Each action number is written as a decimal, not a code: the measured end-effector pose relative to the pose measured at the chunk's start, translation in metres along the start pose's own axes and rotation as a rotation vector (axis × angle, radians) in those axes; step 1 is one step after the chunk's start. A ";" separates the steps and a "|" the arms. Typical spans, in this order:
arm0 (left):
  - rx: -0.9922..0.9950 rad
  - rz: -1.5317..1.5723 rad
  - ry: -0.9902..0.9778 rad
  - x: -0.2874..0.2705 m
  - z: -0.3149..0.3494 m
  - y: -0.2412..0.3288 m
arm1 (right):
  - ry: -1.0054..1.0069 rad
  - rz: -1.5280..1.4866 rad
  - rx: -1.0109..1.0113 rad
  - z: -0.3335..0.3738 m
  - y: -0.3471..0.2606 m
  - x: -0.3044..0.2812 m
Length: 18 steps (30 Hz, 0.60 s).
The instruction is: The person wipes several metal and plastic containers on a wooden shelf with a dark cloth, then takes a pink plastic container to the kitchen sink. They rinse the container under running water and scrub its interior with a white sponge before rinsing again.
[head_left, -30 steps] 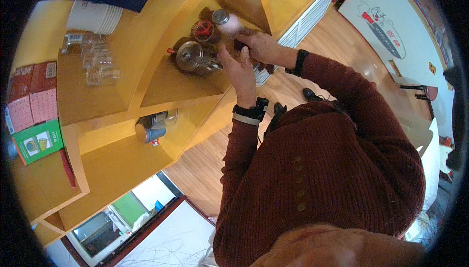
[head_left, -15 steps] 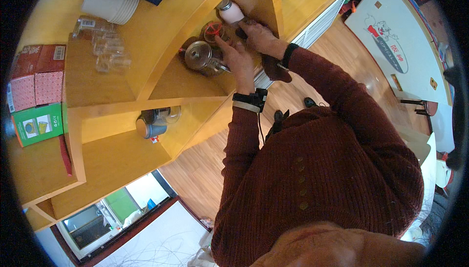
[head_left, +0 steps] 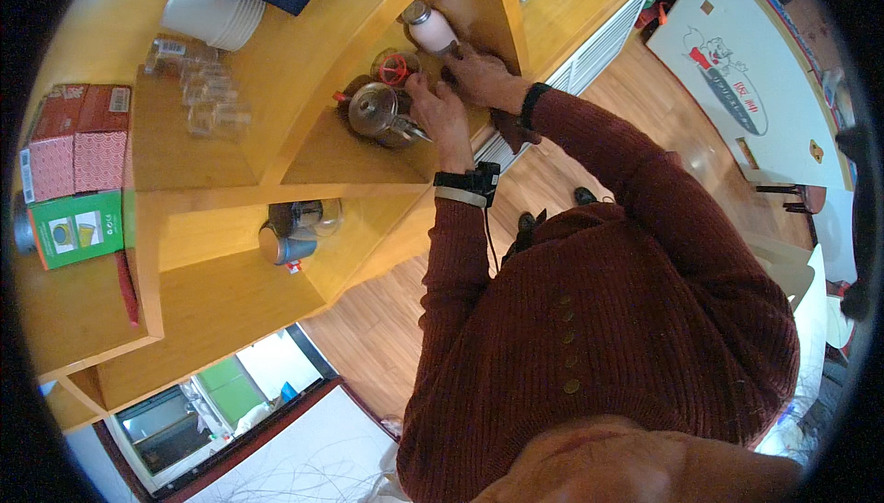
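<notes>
My left hand [head_left: 440, 114] reaches into a wooden shelf compartment. Its fingers are stretched out and apart, by a small glass jar with a red top [head_left: 394, 68]. Below that jar, on the left side of this hand, stands a glass teapot with a metal lid [head_left: 373, 111]; its handle comes close to my wrist. My right hand [head_left: 481, 79] is closed on a dark brown cloth [head_left: 512, 128], which hangs down under the wrist. The right fingertips are partly hidden beside a pale pink bottle with a metal cap [head_left: 430, 29]. A black device is strapped on my left wrist.
On the left shelf are stacked white bowls [head_left: 214, 13], several clear glasses [head_left: 210, 98] and cardboard boxes [head_left: 78, 229]. A lower compartment holds a blue-grey mug [head_left: 285, 243] beside a glass vessel [head_left: 320, 216]. Upright shelf dividers [head_left: 512, 15] flank the compartment. A white table [head_left: 750, 70] stands right.
The red-topped jar sits slightly nearer the teapot. Both hands have shifted a little, with the right moving slightly left, and the cloth has swung with it. The whole view has tilted slightly.
</notes>
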State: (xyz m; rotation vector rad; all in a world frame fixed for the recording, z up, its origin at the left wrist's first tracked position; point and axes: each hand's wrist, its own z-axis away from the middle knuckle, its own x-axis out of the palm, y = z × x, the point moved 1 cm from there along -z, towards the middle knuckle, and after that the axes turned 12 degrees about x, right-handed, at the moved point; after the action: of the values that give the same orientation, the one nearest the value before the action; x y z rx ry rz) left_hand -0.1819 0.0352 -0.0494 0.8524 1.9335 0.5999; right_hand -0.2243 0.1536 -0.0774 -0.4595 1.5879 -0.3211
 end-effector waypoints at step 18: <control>0.222 0.162 -0.108 0.037 0.004 0.035 | -0.216 -0.463 -0.132 0.144 0.041 -0.040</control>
State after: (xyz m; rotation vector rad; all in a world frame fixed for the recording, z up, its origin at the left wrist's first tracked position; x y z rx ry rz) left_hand -0.1803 0.0857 -0.0469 1.1664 1.8671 0.4285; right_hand -0.0839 0.2194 -0.0718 -0.9367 1.2854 -0.5006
